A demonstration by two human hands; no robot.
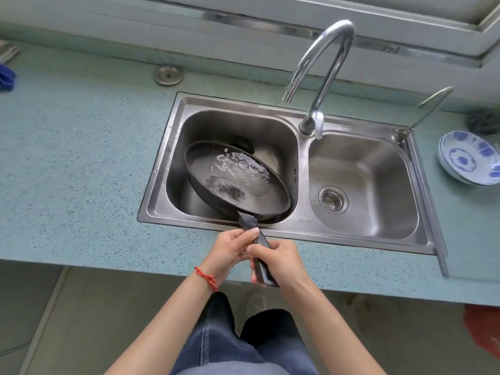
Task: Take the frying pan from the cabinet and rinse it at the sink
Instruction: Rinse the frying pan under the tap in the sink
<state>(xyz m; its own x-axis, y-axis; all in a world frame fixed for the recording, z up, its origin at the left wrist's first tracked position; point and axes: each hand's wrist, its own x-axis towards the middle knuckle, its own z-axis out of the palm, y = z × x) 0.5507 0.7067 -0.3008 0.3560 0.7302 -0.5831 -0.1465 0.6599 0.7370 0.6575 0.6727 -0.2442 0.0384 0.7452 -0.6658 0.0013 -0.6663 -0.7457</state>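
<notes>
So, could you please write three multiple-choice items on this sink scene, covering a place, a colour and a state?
1. Where is the frying pan?
A. over the left basin
B. over the right basin
C. on the counter

2. What colour is the bracelet on the left hand?
A. green
B. red
C. white

3. What is in the pan?
A. nothing
B. food
C. water

Answers: 1 A, the pan sits tilted above the left basin. 2 B, a red cord circles the wrist. 3 C, rippling water pools inside while both hands, the right hand too, grip the handle.
</notes>
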